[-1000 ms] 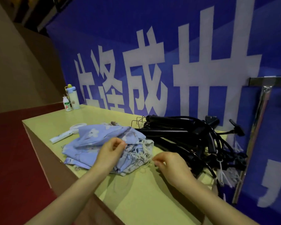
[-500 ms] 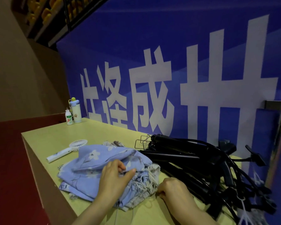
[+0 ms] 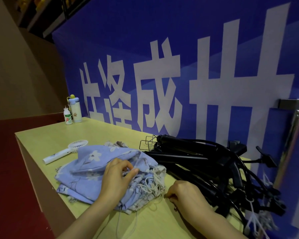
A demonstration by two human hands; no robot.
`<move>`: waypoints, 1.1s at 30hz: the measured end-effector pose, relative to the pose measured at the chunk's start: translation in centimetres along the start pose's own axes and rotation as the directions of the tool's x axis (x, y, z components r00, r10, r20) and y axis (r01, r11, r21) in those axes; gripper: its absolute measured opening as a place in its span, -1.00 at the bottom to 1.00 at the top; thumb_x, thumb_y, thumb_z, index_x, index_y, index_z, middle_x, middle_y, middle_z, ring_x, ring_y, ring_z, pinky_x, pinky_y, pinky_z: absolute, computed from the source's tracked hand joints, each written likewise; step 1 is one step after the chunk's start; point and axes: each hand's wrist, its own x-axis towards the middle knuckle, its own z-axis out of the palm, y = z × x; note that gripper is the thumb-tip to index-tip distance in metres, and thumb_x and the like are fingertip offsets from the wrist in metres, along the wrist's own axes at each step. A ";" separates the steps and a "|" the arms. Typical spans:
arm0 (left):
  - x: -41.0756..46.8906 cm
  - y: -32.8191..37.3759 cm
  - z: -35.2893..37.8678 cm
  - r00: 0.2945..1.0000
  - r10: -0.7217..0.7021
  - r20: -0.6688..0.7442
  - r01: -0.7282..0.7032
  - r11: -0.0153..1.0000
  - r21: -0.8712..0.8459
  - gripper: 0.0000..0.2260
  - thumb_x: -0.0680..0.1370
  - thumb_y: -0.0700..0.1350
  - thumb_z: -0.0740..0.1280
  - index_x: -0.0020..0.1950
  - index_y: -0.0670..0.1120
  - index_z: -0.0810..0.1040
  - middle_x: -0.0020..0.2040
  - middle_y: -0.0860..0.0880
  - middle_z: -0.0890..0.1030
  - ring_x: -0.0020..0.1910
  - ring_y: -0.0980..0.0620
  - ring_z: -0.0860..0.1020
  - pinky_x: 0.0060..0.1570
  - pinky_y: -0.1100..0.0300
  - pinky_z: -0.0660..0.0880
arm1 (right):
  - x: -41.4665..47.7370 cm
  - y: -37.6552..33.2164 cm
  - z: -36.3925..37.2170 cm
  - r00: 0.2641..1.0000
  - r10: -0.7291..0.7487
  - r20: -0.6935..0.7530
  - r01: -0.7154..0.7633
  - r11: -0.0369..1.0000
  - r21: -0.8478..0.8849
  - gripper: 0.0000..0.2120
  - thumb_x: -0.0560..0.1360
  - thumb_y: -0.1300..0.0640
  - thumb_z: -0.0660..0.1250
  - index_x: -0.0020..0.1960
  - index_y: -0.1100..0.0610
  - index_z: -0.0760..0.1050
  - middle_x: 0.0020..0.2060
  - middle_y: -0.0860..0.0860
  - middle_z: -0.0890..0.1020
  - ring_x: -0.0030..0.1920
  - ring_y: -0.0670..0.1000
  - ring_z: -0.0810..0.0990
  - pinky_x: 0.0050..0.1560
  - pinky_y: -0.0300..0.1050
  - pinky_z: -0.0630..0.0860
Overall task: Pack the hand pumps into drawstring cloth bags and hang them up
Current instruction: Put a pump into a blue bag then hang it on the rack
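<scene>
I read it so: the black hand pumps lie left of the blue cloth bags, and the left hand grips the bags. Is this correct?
Not quite. In the head view the black hand pumps lie right of the blue cloth bags, not left. The left hand does grip the bags.

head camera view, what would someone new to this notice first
The huge blue banner with white characters fills the background behind the table. Front and centre on the table lies a heap of blue floral cloth bags, with the left hand pinching its gathered edge and the right hand curled beside its cords. Right of the bags sprawls a tangle of black hand pumps.
</scene>
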 end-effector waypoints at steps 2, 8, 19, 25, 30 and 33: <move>0.1 0.2 0.0 1.000 0.024 -0.009 -0.024 1.000 -0.010 -0.85 0.56 -0.07 0.31 -0.19 -0.07 0.49 -0.17 -0.01 0.42 -0.10 -0.08 0.41 -0.03 0.19 0.31 | 0.2 -0.1 -0.1 1.000 -0.004 -0.010 0.004 0.999 -0.035 -0.81 0.45 0.29 0.23 -0.04 0.14 0.59 -0.07 0.05 0.61 -0.04 0.06 0.57 0.00 -0.06 0.53; 0.2 1.2 -0.4 0.999 0.027 -0.021 -0.028 0.997 -0.077 -0.79 0.62 -0.07 0.18 -0.19 -0.11 0.37 -0.38 -0.05 0.31 -0.39 -0.05 0.24 -0.30 0.10 0.20 | 0.3 -0.5 -0.2 0.994 -0.020 -0.105 0.005 0.989 -0.145 -0.77 0.21 0.24 0.50 -0.35 0.02 0.48 -0.39 -0.05 0.51 -0.34 -0.01 0.50 -0.31 -0.22 0.26; 0.7 5.1 -4.9 0.976 -0.167 -0.138 0.140 0.973 -0.184 -0.78 0.63 -0.06 0.13 -0.06 -0.20 0.39 -0.31 -0.03 0.40 -0.32 0.05 0.36 -0.36 0.21 0.26 | -0.1 -7.7 -8.2 0.973 0.132 -0.191 0.073 0.610 0.789 -0.87 0.57 0.16 0.24 -0.12 0.12 0.53 -0.27 -0.05 0.60 -0.26 -0.12 0.55 -0.15 -0.17 0.48; -1.6 7.4 -11.3 0.966 -0.123 -0.225 0.075 0.975 -0.210 -0.81 0.60 -0.08 0.20 -0.08 -0.17 0.48 -0.19 -0.12 0.54 -0.20 -0.03 0.48 -0.19 0.12 0.39 | -1.5 -14.8 -11.4 0.969 -0.102 -0.224 0.246 0.363 0.899 -0.89 0.58 0.23 0.20 -0.09 0.21 0.46 -0.32 0.06 0.62 -0.28 0.01 0.64 -0.21 -0.16 0.58; -4.4 8.3 -18.3 0.938 0.018 -0.347 -0.046 0.996 -0.072 -0.76 0.57 -0.12 0.26 -0.30 -0.04 0.41 -0.36 0.01 0.48 -0.36 0.09 0.43 -0.32 0.31 0.36 | -1.8 -18.9 -11.9 0.932 -0.199 -0.304 0.363 0.514 0.777 -0.89 0.58 0.15 0.22 -0.10 0.15 0.44 -0.17 0.16 0.68 -0.12 0.11 0.68 -0.06 0.04 0.63; -6.3 8.3 -21.6 0.919 0.083 -0.386 -0.073 0.996 0.041 -0.73 0.55 -0.13 0.30 -0.34 -0.02 0.37 -0.42 0.04 0.43 -0.41 0.12 0.36 -0.41 0.37 0.28 | -2.4 -21.2 -11.2 0.836 -0.387 -0.390 0.532 0.745 0.402 -0.85 0.59 0.06 0.18 -0.04 0.12 0.44 -0.12 0.13 0.65 -0.10 0.15 0.60 -0.10 0.04 0.50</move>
